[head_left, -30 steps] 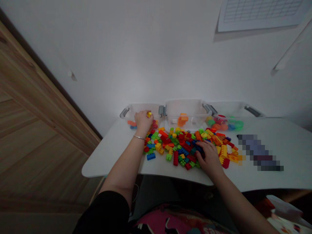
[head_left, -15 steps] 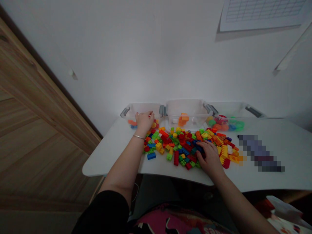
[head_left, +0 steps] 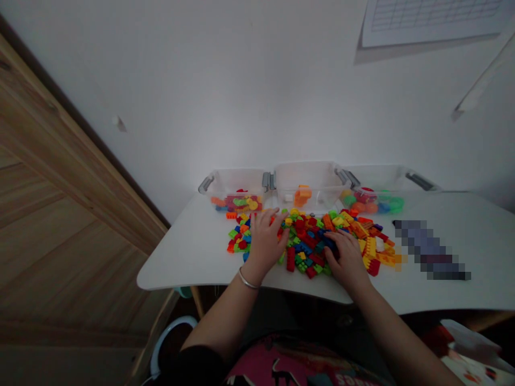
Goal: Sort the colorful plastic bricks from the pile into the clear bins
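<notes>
A wide heap of colourful toy building blocks [head_left: 309, 241] covers the middle of the white table. Over the heap's left part is my left hand [head_left: 267, 236], its fingers spread and nothing seen in them. My right hand [head_left: 346, 257] rests on the right part of the heap, thumb and fingers apart beside dark blue blocks [head_left: 329, 241]. Behind the heap stand three clear bins. The left bin [head_left: 225, 179] holds red, green, yellow and orange pieces. One orange piece [head_left: 302, 195] shows in the middle bin [head_left: 281, 174]. Round and ring-shaped pieces [head_left: 364, 203] lie in the right bin [head_left: 386, 174].
The white table [head_left: 173, 257] backs onto a wall with a printed grid sheet [head_left: 434, 21]. A blurred-out long object [head_left: 430, 249] lies at the right. Wooden panelling [head_left: 60, 214] runs along the left. A bag [head_left: 470, 348] is below the table's right front.
My left hand has come back from the left bin to the heap, moving right and toward me, with its fingers spreading. My right hand has stayed nearly still.
</notes>
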The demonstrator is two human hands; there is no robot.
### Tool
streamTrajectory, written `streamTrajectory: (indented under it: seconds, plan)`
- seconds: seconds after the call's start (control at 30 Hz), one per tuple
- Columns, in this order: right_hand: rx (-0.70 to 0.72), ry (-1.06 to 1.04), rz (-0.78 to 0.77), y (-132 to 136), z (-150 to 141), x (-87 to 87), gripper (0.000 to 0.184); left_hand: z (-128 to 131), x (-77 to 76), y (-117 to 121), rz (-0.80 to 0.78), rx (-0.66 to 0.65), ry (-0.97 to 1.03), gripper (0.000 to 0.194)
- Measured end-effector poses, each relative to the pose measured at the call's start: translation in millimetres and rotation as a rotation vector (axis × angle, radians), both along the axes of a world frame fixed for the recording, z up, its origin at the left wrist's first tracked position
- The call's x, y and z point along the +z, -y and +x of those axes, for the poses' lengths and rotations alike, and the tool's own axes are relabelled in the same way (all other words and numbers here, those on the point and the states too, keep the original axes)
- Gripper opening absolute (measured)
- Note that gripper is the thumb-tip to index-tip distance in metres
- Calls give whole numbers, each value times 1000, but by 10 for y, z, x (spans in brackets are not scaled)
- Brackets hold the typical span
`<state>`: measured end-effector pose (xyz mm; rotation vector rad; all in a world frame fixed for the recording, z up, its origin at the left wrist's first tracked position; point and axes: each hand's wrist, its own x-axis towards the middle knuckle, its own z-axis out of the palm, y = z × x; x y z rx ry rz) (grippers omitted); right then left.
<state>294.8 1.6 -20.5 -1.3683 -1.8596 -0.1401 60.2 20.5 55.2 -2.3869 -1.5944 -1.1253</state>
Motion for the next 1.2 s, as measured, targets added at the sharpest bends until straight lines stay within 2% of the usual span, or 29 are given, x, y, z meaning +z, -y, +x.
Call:
streamTrajectory:
  seconds: [0.17,0.33,0.57,0.73,0.97,1.2]
  plan:
    - [15,15,17,-36,50,-50,35,33,-158,242,-67,-82,-122,36]
    - [41,20,20,-51,14,-32,37,-3,-250,334,-97,-100,-230,47]
    - [57,21,8,-90,-102,20,34,-34,-418,335,-83,-51,-264,41]
    - [80,23,-10,-100,-122,85,35,-47,-475,271,-47,-15,-245,35]
    - [-172,106,-32,-32,-99,179,37,-40,-503,257,-31,-13,-227,32]
    - [-266,171,-34,-32,-106,237,38,-52,-492,274,-46,-29,-189,33]
